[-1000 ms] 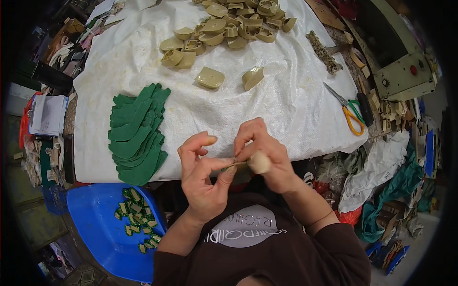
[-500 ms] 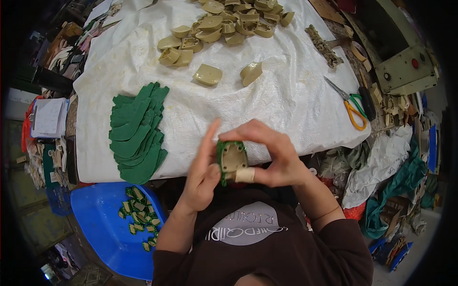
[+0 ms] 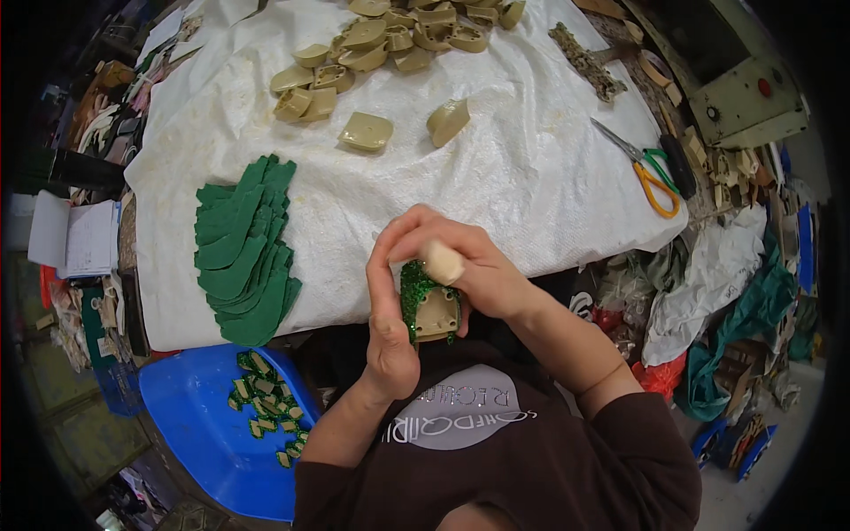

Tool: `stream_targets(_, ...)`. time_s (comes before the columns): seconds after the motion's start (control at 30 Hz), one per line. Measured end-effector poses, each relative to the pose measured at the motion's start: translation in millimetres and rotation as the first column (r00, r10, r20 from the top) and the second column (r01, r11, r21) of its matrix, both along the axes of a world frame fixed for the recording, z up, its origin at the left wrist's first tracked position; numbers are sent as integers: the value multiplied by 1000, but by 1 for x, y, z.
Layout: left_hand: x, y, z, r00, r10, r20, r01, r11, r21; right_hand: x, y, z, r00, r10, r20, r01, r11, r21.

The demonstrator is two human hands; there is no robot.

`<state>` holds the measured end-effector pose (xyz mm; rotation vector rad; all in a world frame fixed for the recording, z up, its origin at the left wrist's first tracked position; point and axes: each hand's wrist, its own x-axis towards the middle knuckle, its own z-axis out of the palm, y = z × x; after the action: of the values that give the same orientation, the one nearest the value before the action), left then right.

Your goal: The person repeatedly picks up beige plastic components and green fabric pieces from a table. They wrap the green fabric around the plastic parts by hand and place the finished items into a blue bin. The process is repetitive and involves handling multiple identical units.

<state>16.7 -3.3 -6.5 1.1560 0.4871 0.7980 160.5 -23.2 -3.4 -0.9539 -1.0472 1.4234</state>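
Observation:
Close to my body, at the table's near edge, a beige shoe heel (image 3: 438, 314) wrapped in green glitter material (image 3: 411, 296) is held between both hands. Its hollow side with small holes faces up. My left hand (image 3: 391, 341) is closed along the left side of the heel, palm and thumb against the glitter. My right hand (image 3: 487, 274) curls over the far end and right side. Its thumb wears a beige wrap (image 3: 443, 264) and presses near the top edge of the covering. Right fingers are partly hidden behind the heel.
Green cut pieces (image 3: 243, 257) lie stacked at left on a white sheet (image 3: 531, 177). Bare beige heels (image 3: 390, 35) are heaped at the back. Scissors (image 3: 653, 181) lie at right. A blue basin (image 3: 181, 442) at lower left holds several green-edged heels (image 3: 266, 398).
My right thumb has moved from the heel's near end to its far edge. The left fingers have come in around the heel, which now sits slightly lower and turned.

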Motion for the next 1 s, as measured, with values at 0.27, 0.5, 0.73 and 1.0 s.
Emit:
stream_targets(0.27,1,-6,-14,987,149,-64,-138,978,155,-7,-6,-14,976,-83,204,17,951,308)
stream_targets(0.5,4,-2,-3,956,295,6,-294,955,-45,-29,-19,-18,991,-116,-69,128,968,215)
stream_targets(0.73,3,-6,-12,923,363,-126,-321,909,267,-41,-19,-27,911,-377,167,273,855,441)
stream_targets(1.0,-4,6,-4,955,161,247,-82,950,-302,-23,-17,-5,971,-194,-141,175,974,-142)
